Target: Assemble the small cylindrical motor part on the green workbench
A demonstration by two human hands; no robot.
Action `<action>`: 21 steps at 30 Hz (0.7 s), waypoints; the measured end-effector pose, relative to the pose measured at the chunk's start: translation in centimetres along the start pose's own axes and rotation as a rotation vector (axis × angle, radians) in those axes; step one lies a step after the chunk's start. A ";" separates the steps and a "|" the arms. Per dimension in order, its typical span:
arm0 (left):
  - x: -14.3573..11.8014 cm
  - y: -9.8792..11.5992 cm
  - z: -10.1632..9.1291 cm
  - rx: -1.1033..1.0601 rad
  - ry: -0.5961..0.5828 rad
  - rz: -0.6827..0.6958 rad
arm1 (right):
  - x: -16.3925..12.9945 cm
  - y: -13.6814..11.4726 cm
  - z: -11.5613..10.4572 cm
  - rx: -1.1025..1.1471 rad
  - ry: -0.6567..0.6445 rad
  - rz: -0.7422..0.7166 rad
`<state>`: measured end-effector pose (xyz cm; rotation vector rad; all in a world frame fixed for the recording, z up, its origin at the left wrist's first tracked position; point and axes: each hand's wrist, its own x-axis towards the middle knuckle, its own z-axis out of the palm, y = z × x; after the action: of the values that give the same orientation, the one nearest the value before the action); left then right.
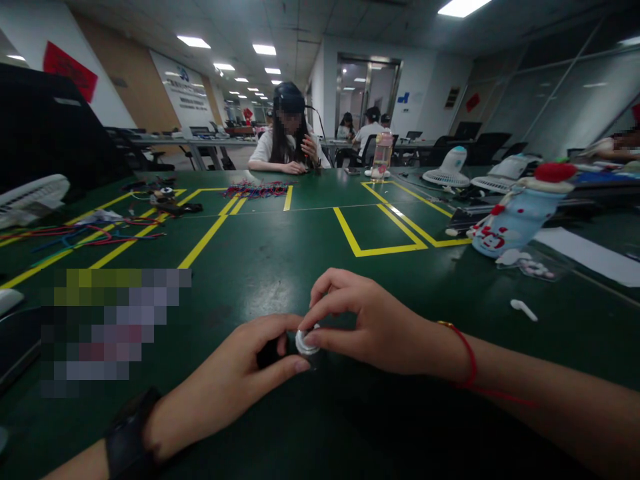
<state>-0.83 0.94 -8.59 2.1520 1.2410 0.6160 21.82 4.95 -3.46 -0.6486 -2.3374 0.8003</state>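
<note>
Hands (300, 347) pinch small silver-capped part (306, 343)

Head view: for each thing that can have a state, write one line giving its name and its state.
Left hand: shut on the small black part.
Small black part: held at the table.
Right hand: fingertips pinching the silver cap.
Silver cap: on the black part.
Pink bottle: upright, closed.
White earbud: lying loose.

You won't find any text here that can be read: the white wall board (181, 90) at the back left carries a blue logo and lines of writing too small to make out, the red banner (70, 70) beside it shows no clear characters, and the blue bottle (515, 215) on your right bears only red and white marks
</note>
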 end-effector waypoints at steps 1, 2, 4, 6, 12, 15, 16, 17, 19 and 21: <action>-0.1 0.0 0.0 -0.005 0.002 0.002 | 0.0 -0.2 0.1 0.003 -0.019 0.016; -0.3 0.0 -0.1 -0.011 0.002 0.002 | 0.0 -0.3 0.1 0.015 -0.020 0.039; -0.7 0.0 -0.5 -0.026 -0.012 -0.003 | -0.2 -0.1 0.1 0.071 0.020 0.109; -1.1 0.1 -1.1 -0.038 -0.036 -0.020 | -0.5 0.9 -0.1 0.177 0.107 0.208; -1.4 0.8 -1.8 -0.052 -0.050 -0.055 | -1.5 4.6 -1.4 0.329 0.242 0.424; -1.1 1.1 -1.3 -0.040 -0.049 -0.049 | -2.0 5.0 -1.8 0.332 0.229 0.429; -1.0 1.1 -1.1 -0.035 -0.049 -0.049 | -2.2 4.9 -1.9 0.333 0.222 0.429; -1.0 1.1 -1.0 -0.032 -0.048 -0.050 | -2.3 4.9 -2.0 0.334 0.218 0.431; -1.0 1.2 -0.7 -0.028 -0.045 -0.048 | -2.7 4.7 -2.1 0.325 0.214 0.443; -1.0 1.3 -0.5 -0.029 -0.044 -0.048 | -2.9 4.6 -2.2 0.301 0.207 0.452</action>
<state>-0.79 -0.30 -7.41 2.0947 1.2487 0.5603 26.47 7.25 -6.12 -1.0840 -1.8544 1.1910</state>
